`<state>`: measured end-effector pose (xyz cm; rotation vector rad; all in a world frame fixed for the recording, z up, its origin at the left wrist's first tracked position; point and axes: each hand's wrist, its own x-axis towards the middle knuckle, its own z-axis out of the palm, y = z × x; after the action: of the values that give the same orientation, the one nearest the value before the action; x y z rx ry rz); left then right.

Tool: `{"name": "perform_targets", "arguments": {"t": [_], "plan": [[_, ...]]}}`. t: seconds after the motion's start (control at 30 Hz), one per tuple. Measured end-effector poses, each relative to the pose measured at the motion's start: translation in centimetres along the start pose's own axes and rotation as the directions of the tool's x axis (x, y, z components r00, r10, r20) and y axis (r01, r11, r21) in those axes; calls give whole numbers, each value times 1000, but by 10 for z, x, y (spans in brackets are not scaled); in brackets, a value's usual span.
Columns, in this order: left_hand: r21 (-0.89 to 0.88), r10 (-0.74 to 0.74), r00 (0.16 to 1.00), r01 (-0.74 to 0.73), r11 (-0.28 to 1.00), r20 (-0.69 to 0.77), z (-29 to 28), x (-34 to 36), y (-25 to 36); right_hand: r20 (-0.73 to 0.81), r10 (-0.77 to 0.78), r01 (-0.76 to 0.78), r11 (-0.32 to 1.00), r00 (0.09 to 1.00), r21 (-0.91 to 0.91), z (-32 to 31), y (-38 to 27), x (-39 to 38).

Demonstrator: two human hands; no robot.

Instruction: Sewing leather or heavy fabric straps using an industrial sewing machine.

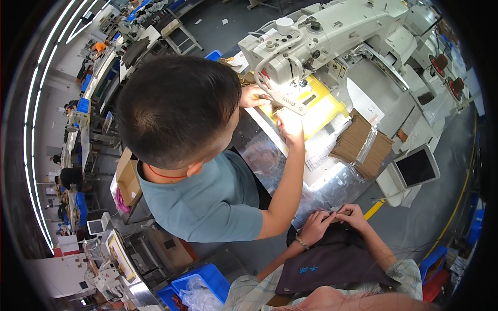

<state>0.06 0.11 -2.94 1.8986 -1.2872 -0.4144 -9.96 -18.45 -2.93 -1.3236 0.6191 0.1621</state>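
Observation:
At the lower right, above the dark apron (324, 264) on my lap, my left hand (315, 228) and my right hand (353, 216) come together. Fingers of both are pinched around a small brown piece (341, 213), too small to name. A beaded bracelet (301, 242) circles my left wrist. Beyond them a co-worker in a blue-grey shirt (207, 202) leans over the table of a white sewing machine (327, 36). The co-worker's hands (290, 124) rest by a yellow template (316, 106) under the lit machine head.
A strapped stack of brown pieces (363, 142) lies on the metal table (332, 189), with a small screen (416, 167) at its right. Blue bins (210, 277) holding clear plastic stand at the lower left. An open cardboard box (128, 179) is behind the co-worker.

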Motion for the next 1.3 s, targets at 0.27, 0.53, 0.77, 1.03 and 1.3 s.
{"name": "perform_targets", "arguments": {"t": [0.27,0.53,0.77,1.03,1.3], "plan": [[-18,-3,1000,3,1000,3,-2,0,2,-4,-12,12,1000,1000,-1,1,-3,-1],[-28,-11,1000,11,1000,8,-2,1,2,-2,-20,20,1000,1000,-2,0,-2,-1],[-41,-1,1000,2,999,7,-2,2,2,-10,3,-3,1000,1000,2,0,-3,-1],[-36,-12,1000,12,999,0,-3,3,3,-10,31,-31,1000,999,2,0,-4,-1],[-42,-4,1000,4,999,-6,-5,4,5,4,-5,5,1000,1000,28,0,-3,0]]}}
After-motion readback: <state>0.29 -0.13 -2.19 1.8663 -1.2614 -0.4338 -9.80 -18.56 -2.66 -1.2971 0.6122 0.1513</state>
